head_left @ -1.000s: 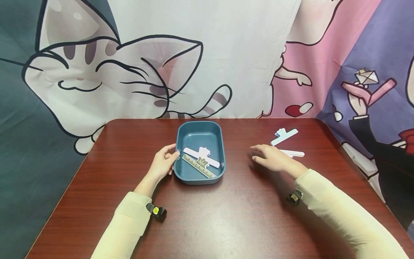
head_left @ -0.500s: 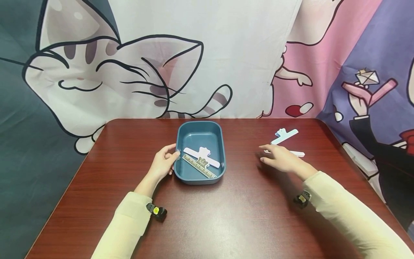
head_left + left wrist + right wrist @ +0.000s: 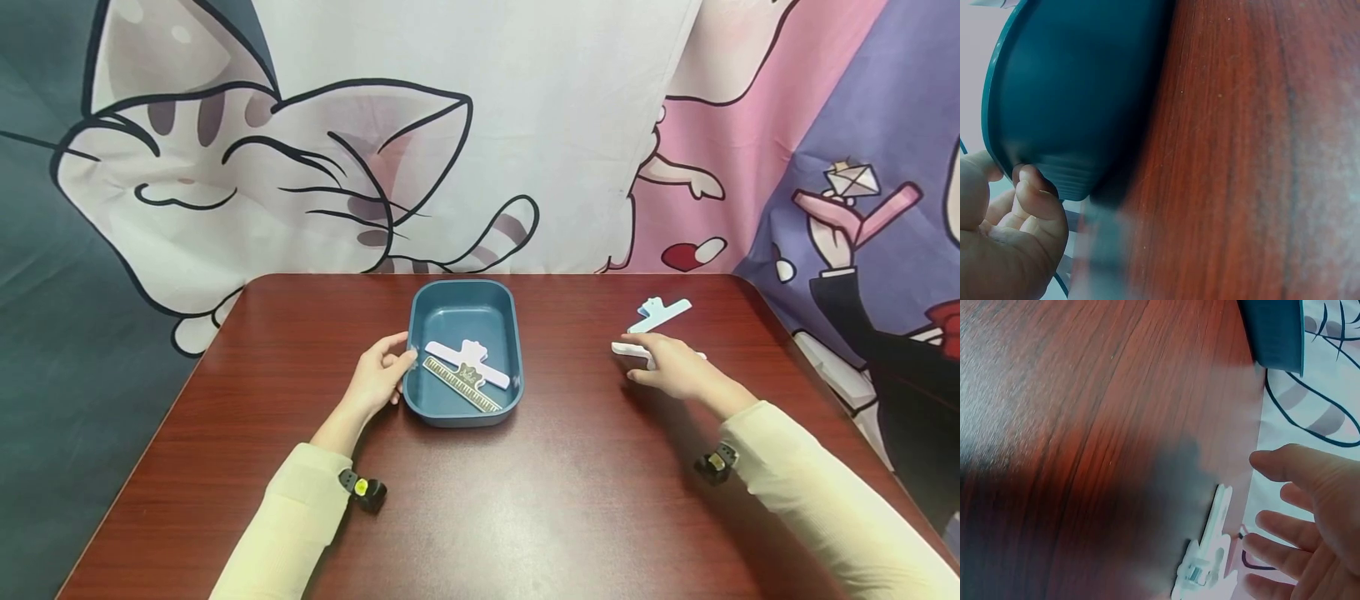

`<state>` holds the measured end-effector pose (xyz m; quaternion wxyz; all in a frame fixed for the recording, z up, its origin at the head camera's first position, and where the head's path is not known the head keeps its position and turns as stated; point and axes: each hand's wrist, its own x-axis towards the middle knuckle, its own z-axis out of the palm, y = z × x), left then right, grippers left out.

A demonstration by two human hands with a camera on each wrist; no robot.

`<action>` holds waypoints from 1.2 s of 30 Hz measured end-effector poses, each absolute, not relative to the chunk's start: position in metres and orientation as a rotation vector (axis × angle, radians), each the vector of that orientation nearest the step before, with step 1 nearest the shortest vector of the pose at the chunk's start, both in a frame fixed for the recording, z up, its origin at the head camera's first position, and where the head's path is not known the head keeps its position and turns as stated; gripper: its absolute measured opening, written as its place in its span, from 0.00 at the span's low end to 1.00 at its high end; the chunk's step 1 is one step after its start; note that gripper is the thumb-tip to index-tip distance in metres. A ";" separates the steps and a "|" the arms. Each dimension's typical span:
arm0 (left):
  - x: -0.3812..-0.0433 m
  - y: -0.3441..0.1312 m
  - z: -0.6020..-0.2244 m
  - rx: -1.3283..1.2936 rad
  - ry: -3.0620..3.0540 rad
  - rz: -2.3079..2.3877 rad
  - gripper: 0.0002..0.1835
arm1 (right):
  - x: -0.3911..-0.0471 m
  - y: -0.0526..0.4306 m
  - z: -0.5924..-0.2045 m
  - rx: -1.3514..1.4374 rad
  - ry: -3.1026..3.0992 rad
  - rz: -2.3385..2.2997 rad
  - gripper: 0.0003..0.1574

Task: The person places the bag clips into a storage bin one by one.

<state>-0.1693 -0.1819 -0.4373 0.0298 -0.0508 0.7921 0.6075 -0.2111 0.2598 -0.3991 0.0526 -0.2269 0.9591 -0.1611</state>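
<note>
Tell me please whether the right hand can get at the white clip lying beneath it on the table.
Probably yes. The right hand hovers above the white clip, its fingers apart and holding nothing, and nothing visible stands between hand and clip.

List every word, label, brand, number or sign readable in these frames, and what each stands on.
None can be read.
Gold-patterned clip in the blue tray: script-like marks, too small to read.
Yellow patch on the left wrist's black device: any marking too small to make out.

Cartoon-printed cloth hangs behind a red-brown, wood-grained table, its near surface catching pale glare.
</note>
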 end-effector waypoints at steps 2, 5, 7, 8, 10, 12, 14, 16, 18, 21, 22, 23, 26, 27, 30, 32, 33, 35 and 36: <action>-0.169 -0.182 -0.437 -0.153 2.443 1.872 0.25 | -0.211 0.263 -0.400 -0.667 2.925 -0.490 0.37; -0.169 -0.182 -0.437 -0.153 2.444 1.868 0.25 | -0.211 0.266 -0.399 -0.655 2.930 -0.484 0.37; -0.169 -0.182 -0.437 -0.158 2.444 1.865 0.25 | -0.212 0.268 -0.399 -0.658 2.930 -0.470 0.37; -0.170 -0.182 -0.438 -0.159 2.442 1.863 0.26 | -0.213 0.269 -0.398 -0.658 2.930 -0.460 0.36; -0.170 -0.182 -0.438 -0.162 2.442 1.859 0.26 | -0.213 0.271 -0.397 -0.666 2.937 -0.437 0.36; -0.171 -0.183 -0.439 -0.163 2.441 1.856 0.26 | -0.214 0.273 -0.397 -0.672 2.941 -0.419 0.35; -0.171 -0.183 -0.439 -0.163 2.443 1.850 0.27 | -0.215 0.276 -0.398 -0.688 2.947 -0.398 0.34; -0.172 -0.183 -0.440 -0.165 2.445 1.845 0.27 | -0.216 0.279 -0.400 -0.698 2.952 -0.384 0.32; -0.171 -0.183 -0.439 -0.168 2.450 1.839 0.27 | -0.217 0.281 -0.403 -0.707 2.958 -0.370 0.31; -0.171 -0.183 -0.439 -0.172 2.451 1.840 0.26 | -0.218 0.283 -0.406 -0.708 2.961 -0.354 0.28; -0.170 -0.182 -0.438 -0.172 2.449 1.843 0.26 | -0.219 0.284 -0.406 -0.705 2.962 -0.351 0.27; -0.170 -0.182 -0.438 -0.171 2.447 1.846 0.26 | -0.219 0.285 -0.407 -0.705 2.963 -0.347 0.26; -0.170 -0.182 -0.438 -0.167 2.438 1.854 0.26 | -0.219 0.286 -0.408 -0.709 2.959 -0.343 0.23; -0.170 -0.182 -0.438 -0.168 2.433 1.856 0.26 | -0.219 0.287 -0.408 -0.710 2.957 -0.337 0.23; -0.170 -0.183 -0.437 -0.168 2.412 1.864 0.27 | -0.219 0.287 -0.408 -0.718 2.951 -0.323 0.22; -0.169 -0.183 -0.434 -0.170 2.398 1.870 0.27 | -0.219 0.288 -0.409 -0.715 2.947 -0.313 0.21; -0.168 -0.182 -0.430 -0.164 2.399 1.866 0.27 | -0.219 0.288 -0.409 -0.714 2.946 -0.309 0.21; -0.164 -0.180 -0.422 -0.160 2.402 1.862 0.27 | -0.218 0.288 -0.409 -0.712 2.943 -0.303 0.20; -0.162 -0.179 -0.418 -0.160 2.405 1.858 0.27 | -0.218 0.288 -0.409 -0.714 2.944 -0.297 0.20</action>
